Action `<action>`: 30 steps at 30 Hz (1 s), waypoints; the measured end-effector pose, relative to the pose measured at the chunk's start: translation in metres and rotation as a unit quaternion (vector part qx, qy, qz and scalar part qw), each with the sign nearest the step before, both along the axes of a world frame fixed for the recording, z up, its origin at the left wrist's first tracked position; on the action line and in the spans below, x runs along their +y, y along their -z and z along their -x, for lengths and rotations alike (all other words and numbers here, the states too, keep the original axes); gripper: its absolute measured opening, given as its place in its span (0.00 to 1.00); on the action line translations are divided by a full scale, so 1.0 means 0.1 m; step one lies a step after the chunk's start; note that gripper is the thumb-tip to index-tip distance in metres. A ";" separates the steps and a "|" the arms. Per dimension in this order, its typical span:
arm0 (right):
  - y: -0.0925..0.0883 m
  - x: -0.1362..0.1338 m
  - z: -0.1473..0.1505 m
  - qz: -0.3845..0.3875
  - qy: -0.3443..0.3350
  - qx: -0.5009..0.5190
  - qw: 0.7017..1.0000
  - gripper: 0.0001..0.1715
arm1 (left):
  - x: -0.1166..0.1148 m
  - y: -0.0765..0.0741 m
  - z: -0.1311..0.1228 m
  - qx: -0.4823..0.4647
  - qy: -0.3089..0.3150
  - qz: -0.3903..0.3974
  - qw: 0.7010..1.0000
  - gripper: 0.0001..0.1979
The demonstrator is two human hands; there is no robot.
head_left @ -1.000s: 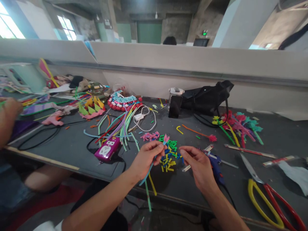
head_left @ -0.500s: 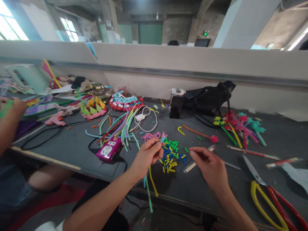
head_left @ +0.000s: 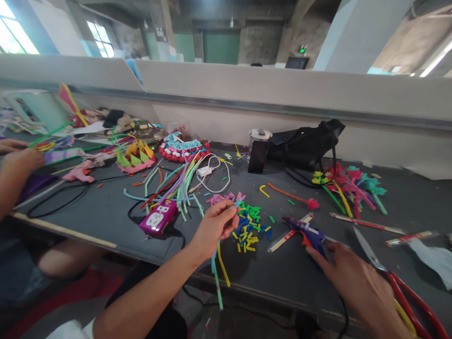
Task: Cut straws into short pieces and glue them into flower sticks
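Note:
My left hand [head_left: 221,221] is closed in a pinch on a light blue pipe cleaner [head_left: 238,202], whose short tip shows above the fingers. At the right, my right hand [head_left: 353,273] grips a blue hot glue gun [head_left: 312,234] with an orange trigger. Its nozzle points left, above a clear packet with a stick inside; part of the handle is hidden. Beside my left hand lies a heap of cut pipe cleaner pieces [head_left: 250,230] in green, blue and yellow, with pink ones [head_left: 226,197] behind. Long blue, green and yellow pipe cleaners [head_left: 223,268] hang over the table edge below that hand.
Large scissors [head_left: 391,273] with red and yellow handles lie at the right. A purple power socket [head_left: 158,219], a phone [head_left: 258,157], a black bag [head_left: 307,146] and pipe cleaner flowers [head_left: 356,183] stand about. Another person's hands [head_left: 21,160] work at the far left.
My right hand, earlier without the glue gun near the cut pieces, has moved right and now holds it. My left hand keeps its pinch in nearly the same place.

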State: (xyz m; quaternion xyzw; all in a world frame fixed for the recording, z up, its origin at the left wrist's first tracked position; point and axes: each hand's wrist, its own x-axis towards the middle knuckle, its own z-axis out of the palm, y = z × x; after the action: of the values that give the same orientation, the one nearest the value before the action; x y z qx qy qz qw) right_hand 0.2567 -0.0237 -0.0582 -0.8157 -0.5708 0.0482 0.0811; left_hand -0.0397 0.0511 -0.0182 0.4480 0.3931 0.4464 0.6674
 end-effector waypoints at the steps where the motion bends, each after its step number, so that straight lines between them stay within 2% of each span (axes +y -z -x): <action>1: 0.03 0.00 0.00 0.019 -0.001 0.006 1.000 0.33 | 0.00 0.01 -0.01 0.000 0.003 0.000 1.000 0.09; 3: 0.09 0.02 0.01 0.048 0.001 0.010 0.999 0.29 | 0.01 0.03 -0.01 0.001 0.011 0.000 1.000 0.10; 7: 0.15 0.10 -0.05 0.025 0.000 0.056 0.998 0.20 | 0.02 0.05 0.00 -0.001 0.022 0.004 1.000 0.10; 10: 0.14 0.15 -0.14 -0.018 0.048 0.187 0.981 0.15 | 0.02 0.05 0.01 -0.010 0.028 0.008 1.000 0.10; 12: 0.10 0.15 -0.17 -0.056 0.092 0.356 0.928 0.16 | 0.01 0.03 0.01 -0.012 0.034 0.010 0.999 0.10; 14: 0.05 0.14 -0.17 -0.101 0.114 0.519 0.841 0.19 | 0.00 0.02 0.01 -0.008 0.036 0.011 0.999 0.11; 16: -0.02 0.11 -0.12 -0.153 0.116 0.618 0.762 0.23 | 0.00 0.02 0.01 -0.006 0.039 0.012 0.999 0.11; 18: -0.10 0.09 -0.03 -0.197 0.102 0.665 0.713 0.26 | -0.01 0.02 0.00 -0.010 0.048 0.016 0.999 0.11; 20: -0.19 0.08 0.07 -0.213 0.071 0.692 0.686 0.28 | -0.01 0.03 -0.01 -0.018 0.059 0.023 0.998 0.11; 22: -0.28 0.07 0.16 -0.205 0.042 0.702 0.681 0.29 | -0.02 0.03 -0.02 -0.024 0.067 0.032 0.997 0.12; 24: -0.34 0.08 0.25 -0.187 0.017 0.699 0.690 0.30 | -0.02 0.03 -0.03 -0.026 0.071 0.037 0.996 0.12; 26: -0.36 0.07 0.35 -0.174 -0.014 0.686 0.707 0.29 | -0.03 0.04 -0.03 -0.025 0.072 0.037 0.996 0.12; 30: -0.34 0.03 0.52 -0.153 -0.080 0.637 0.751 0.21 | -0.02 0.05 -0.03 -0.020 0.072 0.040 0.996 0.13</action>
State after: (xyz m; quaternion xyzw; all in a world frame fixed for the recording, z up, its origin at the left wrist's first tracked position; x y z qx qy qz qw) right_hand 0.2047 -0.0207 -0.0243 -0.5243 -0.4495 0.4749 0.5455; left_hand -0.0369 0.0486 -0.0236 0.4393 0.3639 0.3901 0.7227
